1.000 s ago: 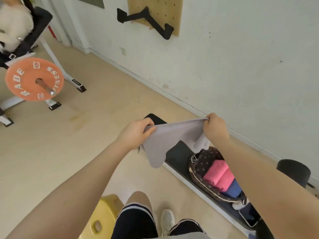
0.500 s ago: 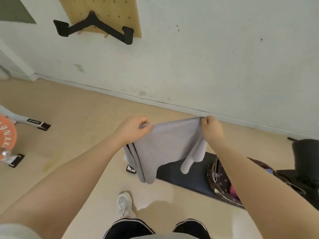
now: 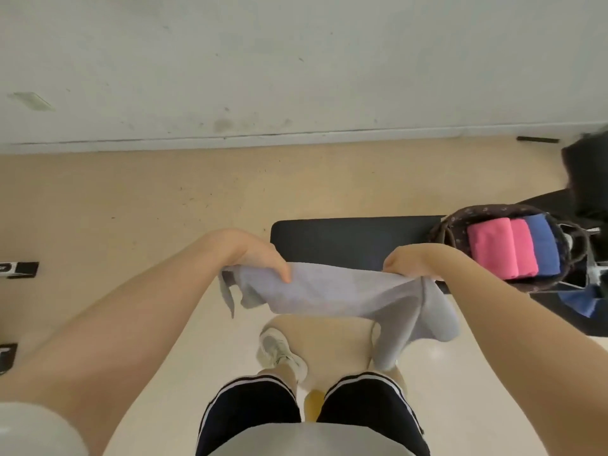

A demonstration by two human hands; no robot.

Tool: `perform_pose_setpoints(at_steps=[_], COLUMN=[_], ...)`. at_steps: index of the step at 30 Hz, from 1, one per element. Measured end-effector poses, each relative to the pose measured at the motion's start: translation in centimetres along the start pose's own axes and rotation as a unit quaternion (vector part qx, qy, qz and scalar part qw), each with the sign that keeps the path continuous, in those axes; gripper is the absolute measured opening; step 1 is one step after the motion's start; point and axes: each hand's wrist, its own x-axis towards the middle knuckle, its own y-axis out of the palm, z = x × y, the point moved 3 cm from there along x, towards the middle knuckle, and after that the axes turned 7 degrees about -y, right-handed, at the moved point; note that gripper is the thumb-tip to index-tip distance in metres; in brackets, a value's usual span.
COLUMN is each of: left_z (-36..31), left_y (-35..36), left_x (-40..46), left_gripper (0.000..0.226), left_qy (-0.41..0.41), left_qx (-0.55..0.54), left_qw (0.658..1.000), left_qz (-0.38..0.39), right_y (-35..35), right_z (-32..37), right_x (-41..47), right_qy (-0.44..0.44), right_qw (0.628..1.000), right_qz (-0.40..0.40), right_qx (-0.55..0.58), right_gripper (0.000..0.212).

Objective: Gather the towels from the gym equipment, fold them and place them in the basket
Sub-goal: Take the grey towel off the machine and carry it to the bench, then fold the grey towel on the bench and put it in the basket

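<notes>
A grey towel (image 3: pixel 332 296) is stretched between my two hands above my knees, in front of the black bench pad (image 3: pixel 348 238). My left hand (image 3: pixel 260 255) grips its left end, and my right hand (image 3: pixel 411 261) grips its right end, where loose cloth hangs down. On the bench to the right stands a dark patterned basket (image 3: pixel 444 228). Inside it lie two folded pink towels (image 3: pixel 500 250) and a folded blue towel (image 3: pixel 544 246).
A white wall with a baseboard (image 3: pixel 296 136) runs behind the bench. A black padded machine part (image 3: pixel 589 179) is at the far right. White equipment feet (image 3: pixel 19 269) show at the left edge. A yellow stool (image 3: pixel 314 404) peeks out between my legs on the beige floor.
The view has swung right and down, so the bench and basket now lie straight ahead. My hands have lowered the towel and pulled it out wider, closer to the bench.
</notes>
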Motion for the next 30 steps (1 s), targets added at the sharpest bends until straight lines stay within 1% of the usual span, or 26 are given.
perform_pose_setpoints(at_steps=[1,2,4,6,7,9,11,14,16,18,19,20,21,22,23,25,26,27,28,30], left_z=[-0.3,-0.7,-1.2,-1.7,-2.2,-3.5,-4.8,-6.2,-7.1,-8.0,-8.4,-8.6,-8.9,-9.3,-9.9,-12.2,-13.4,-14.4,-15.1,-15.7], left_y=[-0.3,-0.5,-0.5,-0.6,-0.9,-1.5,-2.1,-3.1,-3.8,-4.1,-4.0,-3.7,-3.2,-2.6,-1.8,0.3,1.6,2.8,4.1,6.0], left_x=[0.9,2.2,6.1,10.5,12.6,17.2,21.0,25.3,27.9,30.4,31.5,32.4,32.9,33.2,33.0,32.2,31.7,31.4,31.3,31.4], left_gripper=[0.037,0.037,0.046,0.054,0.054,0.049,0.042,0.033,0.030,0.024,0.022,0.027,0.034,0.037,0.036,0.028,0.030,0.036,0.046,0.069], left_qy=[0.024,0.052,0.096,0.104,0.105,0.124,0.155,0.187,0.175,0.138,0.118,0.102,0.094,0.106,0.142,0.264,0.324,0.369,0.388,0.365], left_qx=[0.022,0.042,0.032,0.003,0.016,0.033,0.002,-0.066,-0.064,-0.026,-0.018,-0.026,-0.044,-0.065,-0.075,-0.042,-0.010,0.023,0.054,0.086], left_qw=[0.999,0.995,0.984,0.972,0.962,0.931,0.893,0.830,0.803,0.788,0.781,0.778,0.775,0.767,0.750,0.712,0.696,0.692,0.705,0.749], left_qz=[-0.034,-0.075,-0.144,-0.209,-0.252,-0.341,-0.422,-0.521,-0.566,-0.599,-0.613,-0.620,-0.623,-0.629,-0.641,-0.650,-0.641,-0.620,-0.591,-0.546], right_y=[-0.1,-0.2,-0.4,-0.3,-0.3,-0.4,-0.8,-1.7,-2.4,-2.8,-2.9,-2.9,-3.0,-3.2,-3.5,-3.7,-3.6,-3.3,-2.9,-1.7], right_z=[-0.1,-0.4,-1.2,-2.2,-2.7,-4.0,-5.2,-6.5,-7.1,-7.6,-7.8,-8.1,-8.3,-8.5,-8.7,-9.4,-9.8,-10.2,-10.6,-11.5], right_x=[0.9,2.3,5.7,9.8,11.8,16.3,20.5,25.0,27.0,28.8,29.7,30.6,31.3,31.7,31.9,31.2,30.6,29.9,29.1,27.5], right_qy=[-0.010,-0.017,-0.021,-0.031,-0.036,-0.037,-0.043,-0.061,-0.080,-0.101,-0.108,-0.112,-0.117,-0.125,-0.129,-0.125,-0.122,-0.122,-0.125,-0.126], right_qw=[1.000,0.998,0.990,0.983,0.979,0.967,0.953,0.928,0.904,0.889,0.890,0.894,0.895,0.894,0.891,0.888,0.891,0.899,0.908,0.927], right_qz=[-0.019,-0.058,-0.129,-0.169,-0.189,-0.240,-0.289,-0.363,-0.414,-0.443,-0.441,-0.433,-0.428,-0.428,-0.429,-0.421,-0.409,-0.385,-0.351,-0.261], right_qx=[0.011,0.026,0.046,0.059,0.067,0.079,0.080,0.058,0.063,0.061,0.049,0.039,0.039,0.051,0.075,0.135,0.156,0.171,0.190,0.238], right_gripper=[0.030,0.028,0.021,0.018,0.020,0.023,0.025,0.025,0.027,0.028,0.026,0.024,0.022,0.022,0.023,0.026,0.027,0.026,0.025,0.026])
